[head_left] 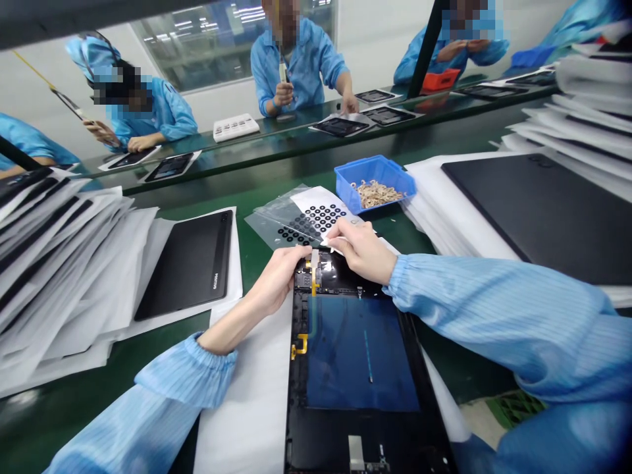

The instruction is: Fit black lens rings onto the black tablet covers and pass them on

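An opened tablet [365, 352] lies lengthwise in front of me, with its dark blue inner panel and yellow flex cables exposed. My left hand [274, 280] grips its far left corner, fingertips at the edge beside a whitish strip. Over the same far edge, my right hand [363, 253] is closed in a pinch on a small white piece [326, 243] whose kind I cannot make out. Just beyond the hands lies a sheet of black ring stickers [326, 214], partly over a clear plastic film [269, 217].
A blue bin [345, 184] of small tan parts stands behind the sheet. Black tablets [190, 263] on white paper flank me, with tall paper-interleaved stacks [64, 263] at left and right. Co-workers in blue [301, 62] sit across a raised green ledge [276, 148].
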Action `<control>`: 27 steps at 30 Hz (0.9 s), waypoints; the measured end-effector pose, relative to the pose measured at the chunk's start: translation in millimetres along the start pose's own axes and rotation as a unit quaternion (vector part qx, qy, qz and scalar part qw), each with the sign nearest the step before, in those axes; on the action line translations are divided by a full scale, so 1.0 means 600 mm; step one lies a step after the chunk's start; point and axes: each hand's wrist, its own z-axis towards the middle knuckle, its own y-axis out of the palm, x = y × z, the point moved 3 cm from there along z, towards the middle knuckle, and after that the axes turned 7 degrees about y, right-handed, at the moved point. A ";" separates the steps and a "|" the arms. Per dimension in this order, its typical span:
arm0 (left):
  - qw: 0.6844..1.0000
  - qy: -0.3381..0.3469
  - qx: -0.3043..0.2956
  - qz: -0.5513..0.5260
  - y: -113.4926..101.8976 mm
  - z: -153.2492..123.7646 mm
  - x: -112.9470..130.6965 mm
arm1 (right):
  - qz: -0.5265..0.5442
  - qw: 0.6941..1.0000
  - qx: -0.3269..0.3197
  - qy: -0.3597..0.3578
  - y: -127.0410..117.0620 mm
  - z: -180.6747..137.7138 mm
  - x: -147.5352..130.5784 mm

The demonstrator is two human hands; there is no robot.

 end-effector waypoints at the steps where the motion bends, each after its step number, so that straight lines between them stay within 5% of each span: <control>1: 1.000 -0.001 0.004 0.004 -0.001 0.001 -0.001 | 0.000 1.000 0.000 0.001 0.000 0.000 0.001; 15: 1.000 0.010 0.027 -0.009 0.005 0.006 -0.012 | -0.003 1.000 0.002 -0.009 0.010 -0.001 0.006; 20: 0.998 0.005 0.025 -0.057 0.006 0.010 -0.022 | -0.051 0.993 0.101 -0.027 -0.012 -0.008 -0.011; 27: 0.988 -0.012 0.028 -0.154 0.008 0.017 -0.041 | -0.006 0.997 -0.030 -0.071 0.017 -0.002 -0.028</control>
